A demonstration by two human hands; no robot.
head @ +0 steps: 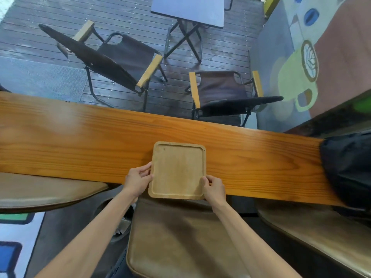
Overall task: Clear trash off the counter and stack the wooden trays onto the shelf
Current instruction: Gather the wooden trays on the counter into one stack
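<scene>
You hold a square, pale wooden tray with rounded corners and a raised rim (178,170) between both hands at the near edge of the long, orange-brown wooden counter (80,141). Your left hand (138,180) grips the tray's left side near the lower corner, thumb over the rim and fingers (145,168) curled along the edge. Your right hand (214,190) pinches the lower right corner, thumb on the rim's top face. Both grips are closed on the tray. The tray's near edge juts slightly past the counter's front edge, over the brown cushioned stool seat (180,241) directly below you; whether the tray's underside is touching the counter or raised just off it, you cannot tell from this angle. The tray's inside is bare, with only faint stains on the wood.

To your right, a crumpled black plastic bag (349,169) sits on the counter's far right end, well apart from the tray. Two more brown cushioned seats flank the middle one, one at the left (44,189) and one at the right (321,233).

Beyond the counter lies a dark wooden deck (220,47) with two folding chairs with dark fabric seats and pale wooden armrests, one on the left (112,61) and one on the right (222,91), and a grey folding table (190,11) farther back.
</scene>
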